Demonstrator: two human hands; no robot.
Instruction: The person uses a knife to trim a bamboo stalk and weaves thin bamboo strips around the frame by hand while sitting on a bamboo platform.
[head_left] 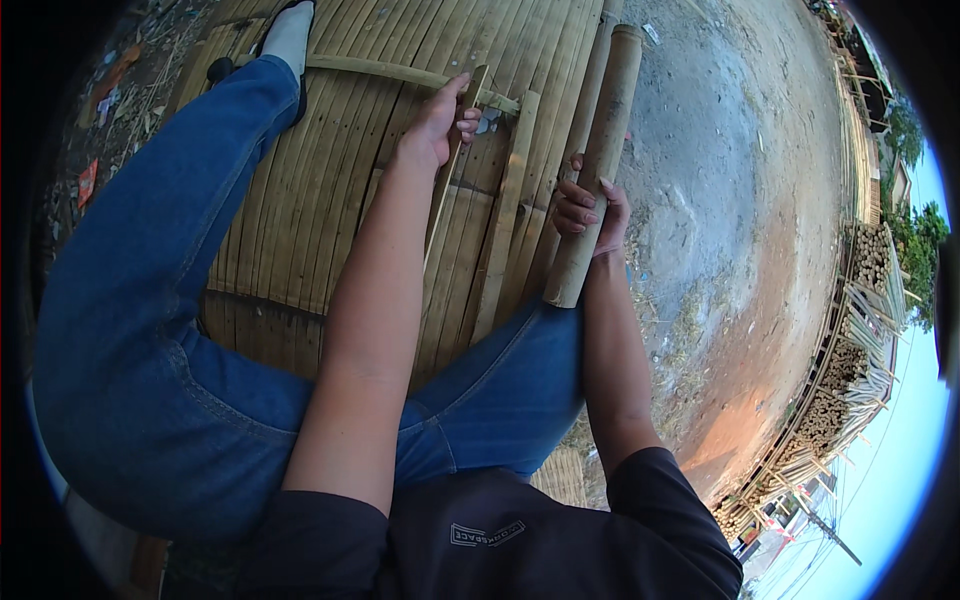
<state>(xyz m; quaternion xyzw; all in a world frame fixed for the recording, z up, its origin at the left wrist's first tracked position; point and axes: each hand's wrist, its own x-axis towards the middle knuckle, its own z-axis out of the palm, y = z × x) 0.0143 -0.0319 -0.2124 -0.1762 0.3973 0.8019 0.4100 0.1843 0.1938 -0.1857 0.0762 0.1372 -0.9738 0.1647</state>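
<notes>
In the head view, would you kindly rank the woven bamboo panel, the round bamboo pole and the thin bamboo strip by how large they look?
1. Woven bamboo panel, by far the largest.
2. Round bamboo pole, held in the right hand.
3. Thin bamboo strip, held in the left hand; about as long as the pole, but far slimmer.

Labels: one small rectangular printed patch (487, 534) on chest of dark shirt, lower centre of view; pale outline and pale lettering on dark ground.

Packaging: scraps of red-orange wrapper litter on ground off left edge of bamboo platform, one (87, 183) near mid-left rim, one (118, 68) near upper-left rim; crumpled, details too small to tell.

Signs, screens: none visible.
</notes>
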